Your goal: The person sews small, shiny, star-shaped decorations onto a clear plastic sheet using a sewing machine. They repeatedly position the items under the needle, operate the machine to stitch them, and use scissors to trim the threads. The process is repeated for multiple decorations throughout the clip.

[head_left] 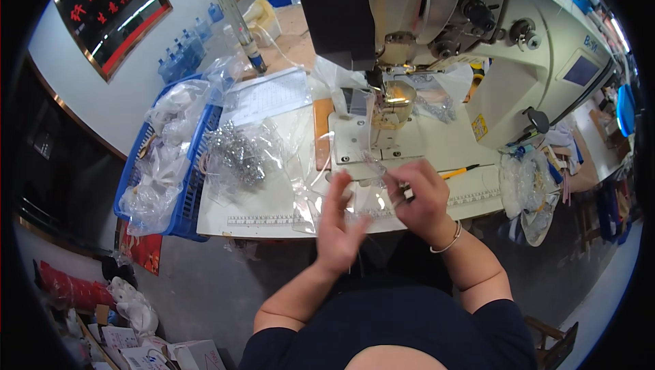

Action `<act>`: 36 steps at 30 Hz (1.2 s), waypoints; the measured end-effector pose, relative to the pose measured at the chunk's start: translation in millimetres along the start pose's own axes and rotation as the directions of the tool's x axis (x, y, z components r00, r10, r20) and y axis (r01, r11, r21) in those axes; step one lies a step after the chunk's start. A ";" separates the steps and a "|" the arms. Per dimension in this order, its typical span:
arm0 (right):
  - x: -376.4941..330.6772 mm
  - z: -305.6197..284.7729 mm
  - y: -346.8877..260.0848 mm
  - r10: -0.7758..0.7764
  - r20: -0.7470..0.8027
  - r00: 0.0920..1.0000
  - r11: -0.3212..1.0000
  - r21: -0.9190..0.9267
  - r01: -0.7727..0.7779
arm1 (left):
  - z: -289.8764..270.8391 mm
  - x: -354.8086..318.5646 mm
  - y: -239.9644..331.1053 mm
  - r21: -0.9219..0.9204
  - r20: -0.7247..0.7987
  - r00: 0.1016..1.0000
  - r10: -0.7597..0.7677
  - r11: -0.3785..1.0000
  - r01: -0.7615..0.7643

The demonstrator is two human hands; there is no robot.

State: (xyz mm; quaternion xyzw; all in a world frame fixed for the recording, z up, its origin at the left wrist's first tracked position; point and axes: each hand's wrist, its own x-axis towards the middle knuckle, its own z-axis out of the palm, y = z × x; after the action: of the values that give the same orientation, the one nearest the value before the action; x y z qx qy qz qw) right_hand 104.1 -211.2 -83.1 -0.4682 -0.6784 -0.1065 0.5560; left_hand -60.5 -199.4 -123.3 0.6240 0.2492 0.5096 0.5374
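Observation:
At the front of a sewing machine [399, 114], both my hands are over the table edge. My left hand [338, 227] is open, fingers apart and slightly blurred, beside clear plastic strips [307, 196]. The fingers of my right hand [421, 203] are closed in a pinch just in front of the machine's metal plate [351, 139]. A small shiny sliver [372, 163] shows by its fingertips, but what the pinch holds is too small and blurred to name. To the left lies a tangled heap of small silvery pieces [239, 155] on clear plastic.
A blue basket [205, 145] full of clear plastic bags stands left of the table. Written sheets [266, 96] lie behind the silvery heap. A yellow-and-black pen-like tool [460, 171] rests right of my right hand. A printed ruler [273, 220] runs along the front edge.

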 end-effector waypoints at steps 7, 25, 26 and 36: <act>6.6 16.6 -30.5 -0.287 0.168 0.943 0.948 -0.094 0.305 | 14.2 3.5 -7.1 -0.698 0.095 0.994 0.044 0.715 0.035; -6.0 2.2 53.8 0.441 0.665 0.602 0.371 0.476 -0.797 | -18.0 2.8 -38.3 -0.817 0.177 0.984 -0.033 0.552 0.165; -0.9 -4.1 53.9 0.445 0.719 0.534 0.356 0.406 -0.842 | -19.5 1.6 -37.3 -0.779 0.183 0.981 -0.062 0.599 0.183; 25.8 -15.9 52.5 0.421 0.599 0.681 0.620 0.358 -0.698 | -16.3 -2.7 -33.3 -0.735 0.045 0.957 -0.286 0.639 0.226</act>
State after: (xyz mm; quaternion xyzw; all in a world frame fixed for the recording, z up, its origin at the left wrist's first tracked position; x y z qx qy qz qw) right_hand 155.5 -180.2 -75.1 -0.4873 -0.6007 0.3962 0.4946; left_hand -68.3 -185.0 -156.7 0.2949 0.1296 0.5082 0.7987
